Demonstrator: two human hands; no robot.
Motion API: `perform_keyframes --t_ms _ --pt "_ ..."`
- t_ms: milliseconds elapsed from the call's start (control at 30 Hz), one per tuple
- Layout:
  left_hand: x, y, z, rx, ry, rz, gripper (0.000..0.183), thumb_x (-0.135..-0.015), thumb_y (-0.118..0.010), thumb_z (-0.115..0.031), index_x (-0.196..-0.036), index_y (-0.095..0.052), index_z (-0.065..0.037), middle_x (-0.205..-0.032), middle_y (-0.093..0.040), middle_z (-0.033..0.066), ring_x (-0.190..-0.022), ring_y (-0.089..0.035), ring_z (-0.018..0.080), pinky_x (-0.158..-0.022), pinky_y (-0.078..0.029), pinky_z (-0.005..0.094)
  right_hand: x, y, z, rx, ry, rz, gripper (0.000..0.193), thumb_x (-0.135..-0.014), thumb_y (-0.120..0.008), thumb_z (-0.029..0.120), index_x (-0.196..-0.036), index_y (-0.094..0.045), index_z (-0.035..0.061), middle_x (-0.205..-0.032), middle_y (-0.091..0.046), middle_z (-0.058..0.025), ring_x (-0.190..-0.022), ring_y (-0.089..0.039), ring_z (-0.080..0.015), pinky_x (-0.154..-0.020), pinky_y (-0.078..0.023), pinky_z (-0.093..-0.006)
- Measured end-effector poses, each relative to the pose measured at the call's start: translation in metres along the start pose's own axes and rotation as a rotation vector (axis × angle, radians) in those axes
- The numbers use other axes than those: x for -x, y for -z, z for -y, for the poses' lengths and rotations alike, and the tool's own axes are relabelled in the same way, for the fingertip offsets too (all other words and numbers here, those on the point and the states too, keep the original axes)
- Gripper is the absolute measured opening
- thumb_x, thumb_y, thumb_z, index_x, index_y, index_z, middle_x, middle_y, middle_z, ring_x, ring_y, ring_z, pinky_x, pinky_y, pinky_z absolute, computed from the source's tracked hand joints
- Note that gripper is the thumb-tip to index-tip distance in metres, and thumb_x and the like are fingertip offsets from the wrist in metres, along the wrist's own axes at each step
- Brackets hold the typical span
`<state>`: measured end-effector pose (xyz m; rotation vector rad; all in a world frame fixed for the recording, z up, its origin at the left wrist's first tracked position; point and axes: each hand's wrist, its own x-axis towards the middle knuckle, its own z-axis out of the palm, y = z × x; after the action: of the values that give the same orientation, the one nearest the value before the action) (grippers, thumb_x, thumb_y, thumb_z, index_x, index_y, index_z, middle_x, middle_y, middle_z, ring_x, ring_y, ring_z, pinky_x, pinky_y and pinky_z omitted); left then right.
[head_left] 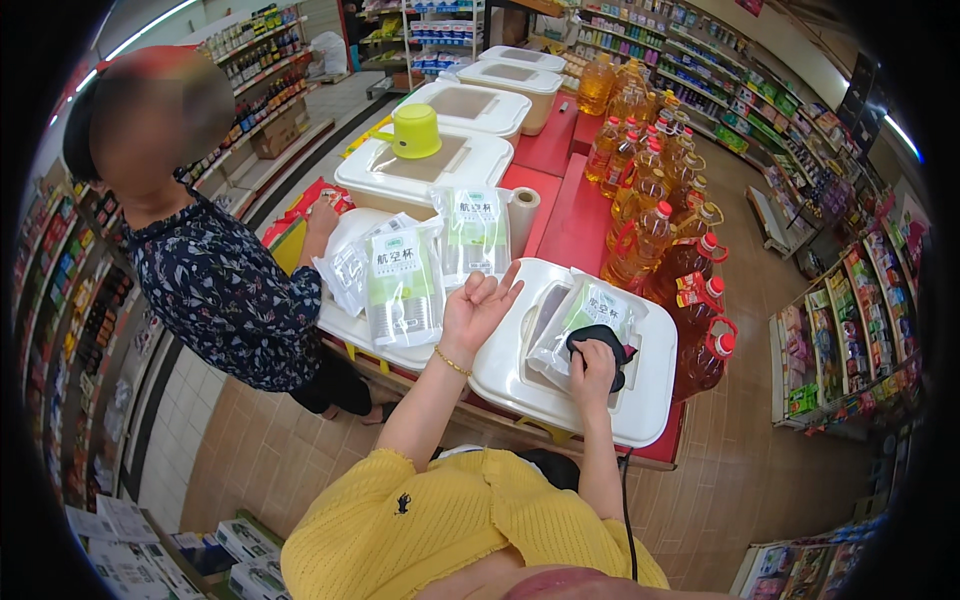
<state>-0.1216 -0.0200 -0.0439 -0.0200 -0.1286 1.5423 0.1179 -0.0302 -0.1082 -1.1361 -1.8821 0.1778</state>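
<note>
White plastic bin lids [520, 385] form the work surface, set in a row on a red display stand [575, 215] in a shop aisle with a brown tiled floor [760, 470]. The right hand [592, 372] is closed over a black handheld scanner [600, 345], pressing it onto a clear packet [585, 315] lying on the nearest lid. The left hand [478, 310] is raised palm-up, fingers spread, holding nothing, just beside more clear packets with green contents [405, 285]. Bottles of cooking oil [660, 230] stand along the right. Another person in a dark floral top [225, 295] stands opposite.
</note>
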Motion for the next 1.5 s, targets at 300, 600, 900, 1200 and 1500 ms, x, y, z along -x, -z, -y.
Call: perform_keyframes --t_ms 300,600,900,1200,1500 --pt "0.0003 0.0025 0.0004 0.003 -0.008 -0.033 0.027 -0.083 -0.033 0.003 -0.059 -0.033 -0.008 -0.055 -0.033 0.0036 -0.129 -0.04 0.0332 -0.112 -0.027 0.0561 0.0006 -0.0024 -0.0014 0.0 0.022 -0.015 0.014 -0.076 -0.059 0.002 -0.089 -0.065 0.0025 -0.089 -0.061 -0.0132 -0.091 -0.058 -0.0322 -0.081 -0.043 -0.0408" --pt "-0.0042 0.0053 -0.0011 0.017 0.002 -0.026 0.027 -0.085 -0.034 0.002 -0.06 -0.034 -0.008 -0.054 -0.033 0.0039 -0.128 -0.041 0.0344 -0.112 -0.025 0.0562 -0.0004 -0.003 -0.0032 0.013 0.021 -0.014 0.015 -0.075 -0.06 0.003 -0.089 -0.066 0.0014 -0.089 -0.061 -0.0142 -0.09 -0.058 -0.0324 -0.081 -0.044 -0.0405" --pt "-0.0053 0.0072 -0.0026 0.047 0.006 -0.023 0.027 -0.085 -0.034 0.002 -0.06 -0.034 -0.008 -0.054 -0.033 0.0044 -0.129 -0.04 0.0351 -0.112 -0.024 0.0567 0.0 -0.0032 -0.0035 0.012 -0.006 0.003 0.014 -0.075 -0.06 0.003 -0.088 -0.066 0.0019 -0.089 -0.062 -0.0135 -0.091 -0.058 -0.0319 -0.082 -0.044 -0.0401" --pt "-0.0041 0.0075 -0.0034 0.051 -0.005 -0.039 0.027 -0.085 -0.032 0.001 -0.059 -0.032 -0.008 -0.055 -0.032 0.0037 -0.13 -0.039 0.034 -0.114 -0.022 0.0553 0.0009 -0.0044 -0.0053 0.019 0.01 -0.012 0.014 -0.075 -0.061 0.003 -0.088 -0.067 0.0033 -0.089 -0.062 -0.0131 -0.091 -0.058 -0.0319 -0.081 -0.044 -0.0409" --pt "0.0015 0.0011 -0.0089 0.09 -0.037 -0.088 0.026 -0.085 -0.033 0.002 -0.061 -0.033 -0.008 -0.055 -0.031 0.004 -0.129 -0.04 0.0356 -0.114 -0.021 0.0558 -0.0001 -0.0003 -0.0042 0.007 0.015 0.005 0.015 -0.074 -0.062 0.002 -0.088 -0.067 0.0032 -0.09 -0.062 -0.0139 -0.091 -0.059 -0.0318 -0.081 -0.044 -0.0409"
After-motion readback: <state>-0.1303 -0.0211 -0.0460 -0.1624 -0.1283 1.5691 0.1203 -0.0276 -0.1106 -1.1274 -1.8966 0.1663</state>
